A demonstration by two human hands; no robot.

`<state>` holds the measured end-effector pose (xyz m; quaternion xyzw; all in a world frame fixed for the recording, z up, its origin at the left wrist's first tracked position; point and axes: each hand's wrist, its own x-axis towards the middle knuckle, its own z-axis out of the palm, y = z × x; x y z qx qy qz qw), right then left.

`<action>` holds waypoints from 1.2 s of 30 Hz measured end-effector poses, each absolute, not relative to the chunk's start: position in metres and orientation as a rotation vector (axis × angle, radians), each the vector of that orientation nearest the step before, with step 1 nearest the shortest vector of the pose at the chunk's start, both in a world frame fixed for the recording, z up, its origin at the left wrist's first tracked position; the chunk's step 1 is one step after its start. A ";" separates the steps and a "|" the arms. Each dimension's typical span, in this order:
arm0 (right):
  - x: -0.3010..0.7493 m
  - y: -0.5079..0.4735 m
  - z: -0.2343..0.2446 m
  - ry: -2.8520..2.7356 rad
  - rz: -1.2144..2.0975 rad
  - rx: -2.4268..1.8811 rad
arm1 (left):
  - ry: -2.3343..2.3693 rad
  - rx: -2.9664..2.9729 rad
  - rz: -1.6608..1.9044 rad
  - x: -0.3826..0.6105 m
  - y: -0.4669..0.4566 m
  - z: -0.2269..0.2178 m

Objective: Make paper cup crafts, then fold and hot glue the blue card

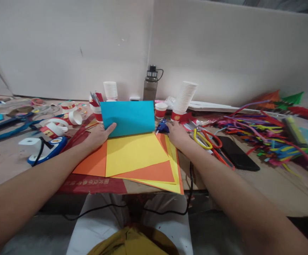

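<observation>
A sheet of blue paper (128,118) stands tilted up above the other sheets, its left edge gripped by my left hand (100,135) with the thumb on the front. Below it lie yellow paper (132,154) and orange paper (148,173), fanned out in overlapping layers. My right hand (177,134) rests with fingers stretched forward, close beside a small dark blue object (162,126) whose kind I cannot make out. Scissors with yellow handles (203,140) and another pair with orange-red handles (215,138) lie just right of that hand.
Stacked paper cups (187,95) and a water bottle (150,86) stand at the back. On the left are a blue-and-white tool (49,150) with a cord and cut cups (53,129). A black phone (237,154) and many colourful pipe cleaners (273,136) lie right.
</observation>
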<state>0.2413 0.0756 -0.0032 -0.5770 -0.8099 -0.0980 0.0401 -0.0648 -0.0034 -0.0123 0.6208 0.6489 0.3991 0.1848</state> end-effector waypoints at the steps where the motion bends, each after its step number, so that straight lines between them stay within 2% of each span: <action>1: 0.240 0.075 -0.003 -2.473 -0.333 -1.808 | 1.820 1.793 1.065 -0.065 -0.003 -0.012; 8: 0.239 0.078 -0.004 -2.459 -0.414 -1.829 | 1.583 2.167 0.628 -0.072 0.000 -0.012; 11: 0.243 0.077 -0.001 -2.355 -0.438 -1.801 | 1.338 2.206 0.711 -0.073 -0.001 -0.012; 13: 0.247 0.077 0.004 -2.252 -0.406 -1.794 | 1.347 2.127 0.855 -0.071 -0.001 -0.013; 18: 0.268 0.081 0.019 -1.964 0.031 -1.746 | 1.627 1.822 1.162 -0.066 0.000 -0.015; 26: 0.280 0.064 0.037 -1.579 0.628 -1.335 | 1.843 1.501 1.193 -0.063 0.001 -0.010; 29: 0.275 0.048 0.040 -1.615 0.717 -1.175 | 1.909 1.478 1.189 -0.065 0.004 -0.012; 33: 0.271 0.029 0.040 -1.785 0.789 -1.082 | 1.770 1.517 1.284 -0.064 0.006 -0.014; 36: 0.264 0.017 0.038 -2.006 0.785 -1.075 | 1.878 1.561 1.158 -0.060 0.004 -0.013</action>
